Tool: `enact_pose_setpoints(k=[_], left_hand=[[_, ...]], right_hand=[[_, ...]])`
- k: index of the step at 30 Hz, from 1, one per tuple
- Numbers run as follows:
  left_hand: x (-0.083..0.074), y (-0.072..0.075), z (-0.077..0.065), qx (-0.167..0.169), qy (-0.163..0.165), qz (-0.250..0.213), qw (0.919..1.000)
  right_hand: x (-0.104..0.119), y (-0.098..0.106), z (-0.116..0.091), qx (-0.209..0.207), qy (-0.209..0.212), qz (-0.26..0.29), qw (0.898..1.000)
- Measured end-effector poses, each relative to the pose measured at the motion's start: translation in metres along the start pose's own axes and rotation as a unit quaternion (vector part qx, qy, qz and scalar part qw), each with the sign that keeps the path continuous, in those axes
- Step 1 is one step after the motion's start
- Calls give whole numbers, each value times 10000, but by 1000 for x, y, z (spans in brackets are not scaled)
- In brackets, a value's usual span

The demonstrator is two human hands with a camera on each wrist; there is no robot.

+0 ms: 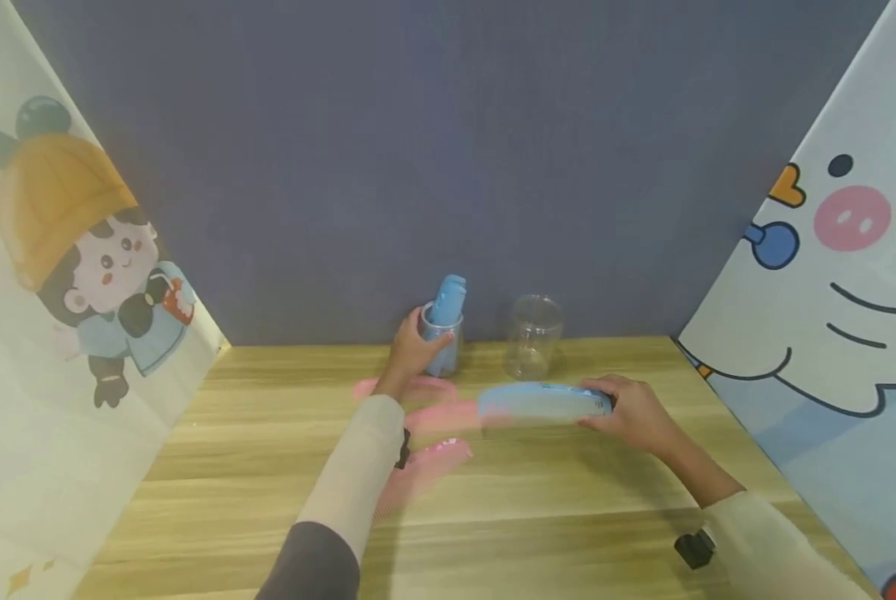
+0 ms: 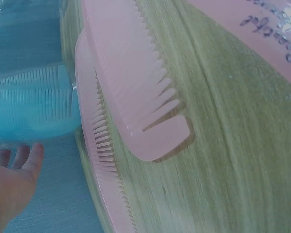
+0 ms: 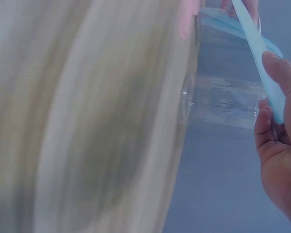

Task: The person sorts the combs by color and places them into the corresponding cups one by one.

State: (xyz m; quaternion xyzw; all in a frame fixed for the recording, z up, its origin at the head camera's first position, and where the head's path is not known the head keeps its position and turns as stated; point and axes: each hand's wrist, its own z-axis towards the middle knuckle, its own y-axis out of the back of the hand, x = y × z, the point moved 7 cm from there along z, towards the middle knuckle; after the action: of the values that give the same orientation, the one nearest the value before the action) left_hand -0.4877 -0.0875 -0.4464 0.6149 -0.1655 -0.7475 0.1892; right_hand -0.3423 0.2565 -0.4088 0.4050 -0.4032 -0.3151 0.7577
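Dark grey-blue wall [image 1: 448, 167] at the back, pale wood-grain tabletop [image 1: 568, 508] below, white panels at the sides: left one [image 1: 95, 250] printed with a cartoon child in a yellow hat, right one [image 1: 815, 292] with a big white cartoon creature. My right hand [image 1: 628, 408] pinches a light blue plastic comb [image 1: 541, 401] by its right end, thumb against fingers. Comb is held clear of the table, in front of the upright empty-looking clear cylindrical cup [image 1: 533, 337]. Long axis runs left-right across my view, free end pointing left, arched spine up, teeth down. Right wrist view sees it nearly edge-on, as a thin slanted strip. My left hand [image 1: 415, 346] grips the other clear cylindrical cup [image 1: 451, 360], fingers round its left side, thumb across the front. That cup stands near the wall with light blue combs [image 1: 448, 298] inside, long axes near upright, tops above the rim and leaning right; can't tell how many. Three pink plastic combs lie on the table around my left forearm: back one [image 1: 432, 385] left-right, partly hidden by my wrist; middle one [image 1: 448, 414] roughly left-right, its right end overlapped in view by the blue comb's free end; front one [image 1: 425, 471] diagonal, upper end pointing away to the right. Left wrist view shows black script on the nearest pink one.
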Motion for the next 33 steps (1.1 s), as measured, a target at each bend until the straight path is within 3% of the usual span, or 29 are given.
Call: enact_pose_setpoints(k=[7,20,27,33], left_hand=[[-1,2,1,3,44,27,10000],[0,0,-3,30,56,23,10000],[3,-2,-3,22,59,43,10000],[1,-1,0,11,59,141,9999]], right_hand=[[3,5,23,32,-96,-33,9999],[10,14,53,160,-469,453,9977],[21,25,83,-173,-200,54,9996],[35,40,115,-212,-253,-133,9994]])
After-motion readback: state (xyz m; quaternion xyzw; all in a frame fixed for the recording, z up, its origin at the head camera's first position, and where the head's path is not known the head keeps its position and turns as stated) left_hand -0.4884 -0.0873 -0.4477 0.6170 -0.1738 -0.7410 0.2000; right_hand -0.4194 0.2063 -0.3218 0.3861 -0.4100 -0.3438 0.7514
